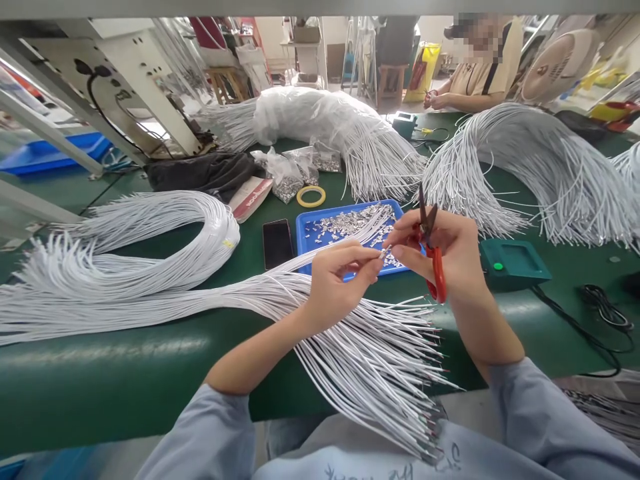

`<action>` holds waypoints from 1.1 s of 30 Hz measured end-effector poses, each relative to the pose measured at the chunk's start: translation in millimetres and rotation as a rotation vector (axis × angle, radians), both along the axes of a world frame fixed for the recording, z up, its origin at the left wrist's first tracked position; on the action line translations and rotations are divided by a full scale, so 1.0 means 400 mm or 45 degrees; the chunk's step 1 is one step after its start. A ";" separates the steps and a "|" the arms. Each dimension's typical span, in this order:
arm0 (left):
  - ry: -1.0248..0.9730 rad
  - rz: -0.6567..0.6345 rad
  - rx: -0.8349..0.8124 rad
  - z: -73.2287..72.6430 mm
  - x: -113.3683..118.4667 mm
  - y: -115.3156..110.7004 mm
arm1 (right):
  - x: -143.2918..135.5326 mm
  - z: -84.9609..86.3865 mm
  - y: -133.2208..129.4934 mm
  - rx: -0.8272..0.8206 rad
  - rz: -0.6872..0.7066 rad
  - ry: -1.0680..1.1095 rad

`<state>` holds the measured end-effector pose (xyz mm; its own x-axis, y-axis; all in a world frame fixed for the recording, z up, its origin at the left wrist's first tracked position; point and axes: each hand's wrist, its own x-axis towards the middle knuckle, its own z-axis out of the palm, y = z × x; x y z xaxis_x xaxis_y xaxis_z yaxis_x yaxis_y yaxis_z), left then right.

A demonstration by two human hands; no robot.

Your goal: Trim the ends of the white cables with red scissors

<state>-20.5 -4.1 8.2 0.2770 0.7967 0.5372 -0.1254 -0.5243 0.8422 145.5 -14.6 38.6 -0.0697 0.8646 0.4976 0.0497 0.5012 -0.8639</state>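
Note:
My left hand [334, 283] pinches the end of a white wire, with a small metal piece at its tip, over the blue tray's near edge. Close on its right, my right hand [453, 250] holds red-handled scissors [437, 275], blades pointing up, its thumb and fingertips at the same wire end. Small metal terminals and several white wire ends lie in the blue tray [300, 235]. Beneath my left hand a long bundle of white wires [370, 350] spreads out toward the table's front edge.
Around the tray are a phone [277, 245], yellow tape [311, 196], bags of metal parts [286, 177] and a green device [515, 263] with a cable. Coiled wire bundles [545, 153] stand behind. A person [480, 73] sits across the table.

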 end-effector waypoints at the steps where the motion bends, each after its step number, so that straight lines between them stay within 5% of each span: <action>1: 0.001 0.014 0.012 0.000 0.000 0.001 | 0.001 0.001 0.000 -0.005 0.004 0.001; 15: 0.076 0.090 0.139 0.008 -0.003 -0.003 | -0.012 -0.005 -0.010 0.086 -0.171 -0.134; 29: 0.039 -0.395 -0.236 0.019 -0.018 0.011 | -0.010 -0.019 0.015 0.192 -0.016 -0.035; 33: -0.014 -0.138 -0.112 0.020 -0.017 0.019 | -0.017 -0.021 0.013 0.231 -0.053 0.027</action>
<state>-27.1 3.6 16.2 0.3583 0.8064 0.4704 -0.1871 -0.4316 0.8825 138.6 -9.4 30.2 -0.0240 0.7623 0.6467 0.0563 0.6469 -0.7605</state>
